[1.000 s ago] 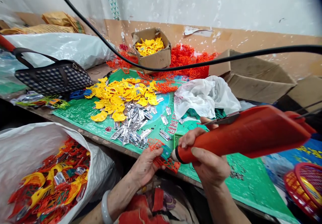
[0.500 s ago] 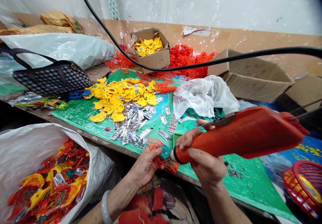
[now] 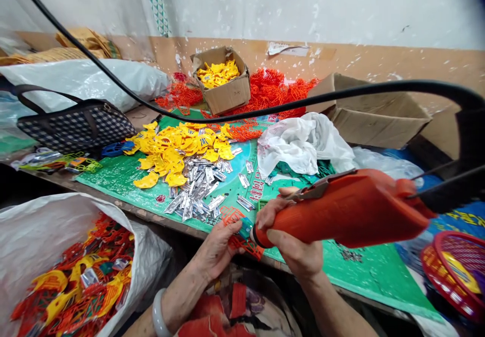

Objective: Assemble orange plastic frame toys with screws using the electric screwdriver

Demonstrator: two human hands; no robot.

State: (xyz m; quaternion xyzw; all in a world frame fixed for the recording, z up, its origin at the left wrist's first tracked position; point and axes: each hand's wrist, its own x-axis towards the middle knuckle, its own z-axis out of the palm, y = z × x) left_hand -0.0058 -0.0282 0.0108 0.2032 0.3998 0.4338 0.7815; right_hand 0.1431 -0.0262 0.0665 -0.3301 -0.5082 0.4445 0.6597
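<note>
My left hand (image 3: 217,248) pinches an orange plastic lattice part (image 3: 231,215), whose strands show on both sides of the fingers. A small teal piece (image 3: 247,227) lies against that part by my thumb. My right hand (image 3: 299,251) is wrapped round a red-orange electric screwdriver (image 3: 341,208), held nearly level. Its nose meets the teal piece; the bit and any screw are hidden. Just behind the nose, a green basket (image 3: 261,204) is mostly covered. Silver metal-looking pieces (image 3: 197,183) and a heap of yellow plastic parts (image 3: 170,147) lie beyond my left hand.
A black cable (image 3: 227,117) loops across the view to the screwdriver's rear. At left stands a white sack (image 3: 151,256) of assembled parts. Cardboard boxes (image 3: 227,97), a crumpled white bag (image 3: 299,142) and a checked handbag (image 3: 76,125) line the back. A red basket (image 3: 447,281) is at right.
The screwdriver and my right hand have shifted slightly left and the tool's rear has dropped a little. The cable sags differently. My left hand keeps its hold on the lattice part.
</note>
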